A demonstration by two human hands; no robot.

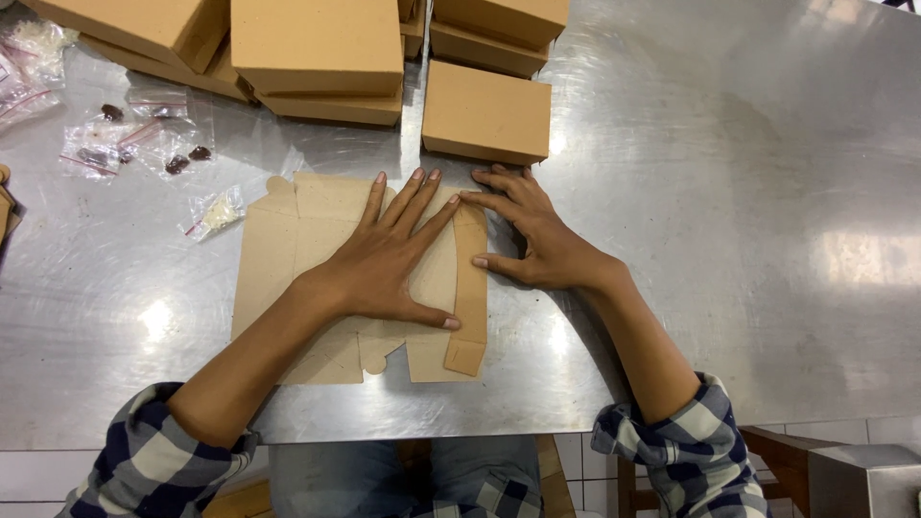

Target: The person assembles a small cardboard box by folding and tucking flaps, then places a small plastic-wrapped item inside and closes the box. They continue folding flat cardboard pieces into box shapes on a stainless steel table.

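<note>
A flat brown cardboard box blank [288,249] lies on the steel table [729,230] in front of me. My left hand [389,259] presses flat on its middle, fingers spread. My right hand [532,235] rests at the blank's right edge, its fingertips and thumb on the narrow side flap [470,288], which is folded up slightly. Just beyond my fingers sits a folded brown cardboard box [486,112].
More folded brown boxes [317,53] are stacked along the far edge. Small clear plastic bags [134,144] with dark and pale contents lie at the far left. The table's near edge runs just above my lap; a wooden stool [777,456] stands lower right.
</note>
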